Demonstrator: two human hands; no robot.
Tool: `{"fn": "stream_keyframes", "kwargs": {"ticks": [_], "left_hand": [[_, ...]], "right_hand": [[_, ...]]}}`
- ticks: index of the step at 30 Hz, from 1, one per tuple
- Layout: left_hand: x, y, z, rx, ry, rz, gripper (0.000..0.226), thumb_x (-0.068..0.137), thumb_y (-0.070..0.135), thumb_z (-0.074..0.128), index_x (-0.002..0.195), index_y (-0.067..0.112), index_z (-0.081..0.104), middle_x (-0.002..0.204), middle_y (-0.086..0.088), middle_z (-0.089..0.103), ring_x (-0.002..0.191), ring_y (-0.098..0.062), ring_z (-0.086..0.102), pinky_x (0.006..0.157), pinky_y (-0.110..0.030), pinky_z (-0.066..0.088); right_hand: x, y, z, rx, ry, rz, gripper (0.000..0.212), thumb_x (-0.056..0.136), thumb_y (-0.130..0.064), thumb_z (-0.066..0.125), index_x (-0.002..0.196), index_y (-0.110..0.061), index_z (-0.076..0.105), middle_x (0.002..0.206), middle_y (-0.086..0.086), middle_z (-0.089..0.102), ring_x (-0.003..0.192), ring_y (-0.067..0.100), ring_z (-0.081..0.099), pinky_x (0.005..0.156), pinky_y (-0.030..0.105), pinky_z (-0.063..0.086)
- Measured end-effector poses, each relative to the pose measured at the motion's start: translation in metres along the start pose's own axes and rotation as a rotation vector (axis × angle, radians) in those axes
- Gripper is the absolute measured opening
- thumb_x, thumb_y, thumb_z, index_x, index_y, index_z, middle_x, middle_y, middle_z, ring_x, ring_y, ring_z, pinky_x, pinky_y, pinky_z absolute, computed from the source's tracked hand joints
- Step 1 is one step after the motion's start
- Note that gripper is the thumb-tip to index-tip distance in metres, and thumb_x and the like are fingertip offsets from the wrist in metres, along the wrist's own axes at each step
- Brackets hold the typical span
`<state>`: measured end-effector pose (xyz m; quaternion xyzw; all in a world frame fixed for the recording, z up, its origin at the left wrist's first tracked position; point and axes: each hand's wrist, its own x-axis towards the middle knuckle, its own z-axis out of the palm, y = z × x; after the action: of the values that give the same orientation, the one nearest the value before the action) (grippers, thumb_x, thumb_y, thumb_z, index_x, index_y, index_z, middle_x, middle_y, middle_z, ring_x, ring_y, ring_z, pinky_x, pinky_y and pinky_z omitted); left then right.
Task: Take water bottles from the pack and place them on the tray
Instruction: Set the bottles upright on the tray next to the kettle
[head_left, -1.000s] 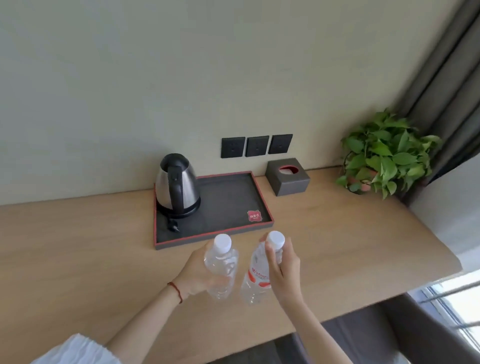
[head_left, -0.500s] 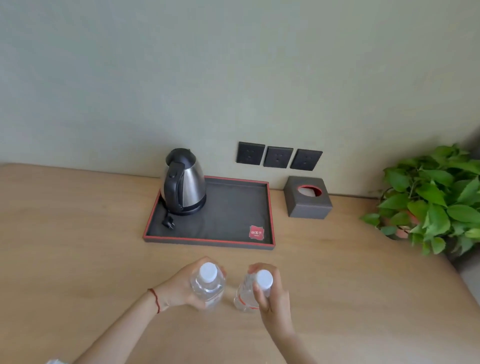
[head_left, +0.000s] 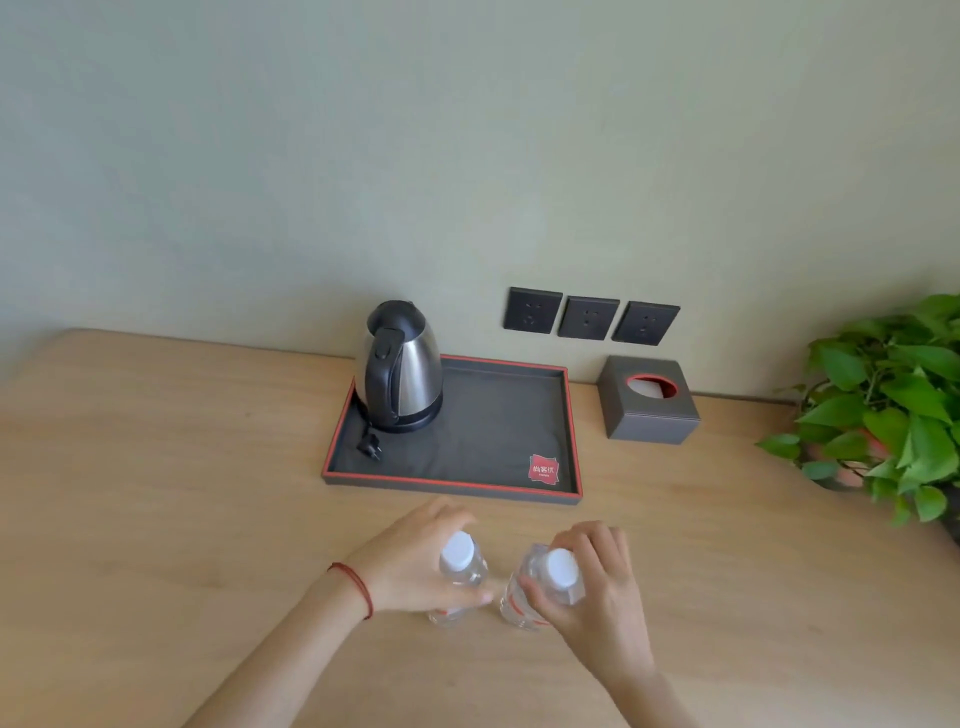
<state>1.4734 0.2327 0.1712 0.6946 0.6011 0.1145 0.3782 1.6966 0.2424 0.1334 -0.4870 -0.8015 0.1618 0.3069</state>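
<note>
Low in the frame, a little left of centre, the left hand (head_left: 410, 564) is wrapped around a clear water bottle (head_left: 460, 582) with a white cap, its fingers curled over the bottle's far side and the thumb crossing its near side; a red string bracelet (head_left: 356, 587) sits on that wrist. Just to the right, the right hand (head_left: 597, 587) grips a second bottle (head_left: 530, 592), clear with a red label band, fingers closed around its neck and shoulder beneath the white cap. The two bottles stand close together, a narrow gap between them, both over the bare wooden desk (head_left: 156, 493) and short of the tray's near edge.

Above the hands, at centre frame, lies the dark tray (head_left: 488, 436) with a red rim. A steel kettle (head_left: 400, 366) stands in its upper left corner, its plug (head_left: 370, 447) lying beside it, and a red logo (head_left: 544, 469) marks the lower right corner. Further right sit a grey tissue box (head_left: 649, 400), three dark wall sockets (head_left: 589, 317) above it, and a leafy plant (head_left: 893, 400) at the right edge.
</note>
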Motion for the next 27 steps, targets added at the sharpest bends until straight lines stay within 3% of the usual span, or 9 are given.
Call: {"fn": "stream_keyframes", "kwargs": {"ticks": [3,6,8,10,11,16,19,22,27], "left_hand": [[0.010,0.003,-0.001,0.283,0.101,-0.031,0.052,0.069,0.056,0.064,0.109,0.026,0.055,0.113,0.007,0.062,0.102,-0.016,0.057,0.082,-0.029,0.048],[0.017,0.003,0.003,0.345,0.140,-0.011,0.048,0.067,0.058,0.061,0.098,0.021,0.060,0.099,-0.001,0.068,0.091,-0.023,0.060,0.075,-0.034,0.052],[0.021,-0.001,0.003,0.350,0.144,0.022,0.049,0.066,0.062,0.060,0.092,0.020,0.059,0.093,0.000,0.067,0.086,-0.023,0.059,0.071,-0.033,0.050],[0.023,-0.004,0.001,0.319,0.145,0.032,0.041,0.068,0.057,0.062,0.084,0.019,0.058,0.089,0.001,0.066,0.083,-0.022,0.057,0.067,-0.032,0.046],[0.025,-0.005,0.000,0.300,0.146,0.032,0.039,0.068,0.054,0.064,0.080,0.018,0.057,0.087,0.001,0.065,0.082,-0.021,0.056,0.066,-0.033,0.046],[0.029,-0.007,-0.004,0.286,0.107,0.054,0.035,0.068,0.053,0.063,0.076,0.019,0.055,0.083,0.004,0.064,0.077,-0.018,0.055,0.060,-0.029,0.039],[0.030,-0.007,-0.005,0.282,0.110,0.044,0.035,0.068,0.053,0.063,0.076,0.020,0.054,0.083,0.006,0.064,0.077,-0.018,0.056,0.060,-0.027,0.037],[0.030,-0.010,-0.006,0.255,0.088,0.019,0.034,0.068,0.053,0.063,0.078,0.022,0.053,0.081,0.011,0.055,0.081,-0.018,0.056,0.062,-0.026,0.035],[0.030,-0.016,-0.008,0.225,0.037,-0.011,0.033,0.068,0.059,0.058,0.074,0.034,0.037,0.083,0.013,0.048,0.079,-0.019,0.056,0.067,-0.028,0.039]], "right_hand": [[0.011,-0.007,-0.012,-0.305,-0.103,-0.010,0.043,0.061,-0.059,0.070,0.076,-0.024,0.051,0.065,-0.011,0.058,0.054,0.012,0.053,0.043,0.015,0.030],[0.028,-0.015,-0.014,-0.537,-0.203,0.020,0.050,0.053,-0.050,0.080,0.061,-0.020,0.041,0.037,0.000,0.052,0.030,0.021,0.047,0.038,0.016,0.016],[0.045,-0.014,-0.016,-0.589,-0.264,-0.015,0.048,0.065,-0.043,0.077,0.066,-0.019,0.035,0.039,0.005,0.052,0.037,0.028,0.049,0.041,0.019,0.020],[0.069,-0.011,-0.023,-0.488,-0.317,0.036,0.031,0.082,-0.043,0.062,0.082,-0.016,0.048,0.059,0.009,0.062,0.057,0.035,0.055,0.048,0.026,0.030],[0.082,-0.008,-0.026,-0.444,-0.325,0.060,0.031,0.084,-0.043,0.057,0.092,-0.013,0.050,0.067,0.012,0.066,0.064,0.038,0.057,0.051,0.029,0.033],[0.145,0.002,-0.039,-0.410,-0.225,-0.014,0.035,0.083,-0.039,0.061,0.086,-0.006,0.050,0.062,0.017,0.061,0.061,0.041,0.053,0.051,0.032,0.035],[0.193,0.016,-0.044,-0.385,-0.218,-0.019,0.034,0.083,-0.038,0.061,0.088,-0.006,0.050,0.059,0.010,0.053,0.060,0.038,0.056,0.052,0.030,0.034],[0.243,0.031,-0.036,-0.397,-0.225,-0.042,0.036,0.085,-0.040,0.059,0.093,-0.006,0.049,0.074,0.017,0.064,0.067,0.034,0.053,0.056,0.032,0.038],[0.308,0.052,-0.008,-0.505,-0.356,-0.045,0.041,0.089,-0.039,0.056,0.106,-0.003,0.049,0.098,0.025,0.064,0.089,0.041,0.059,0.065,0.035,0.038]]}}
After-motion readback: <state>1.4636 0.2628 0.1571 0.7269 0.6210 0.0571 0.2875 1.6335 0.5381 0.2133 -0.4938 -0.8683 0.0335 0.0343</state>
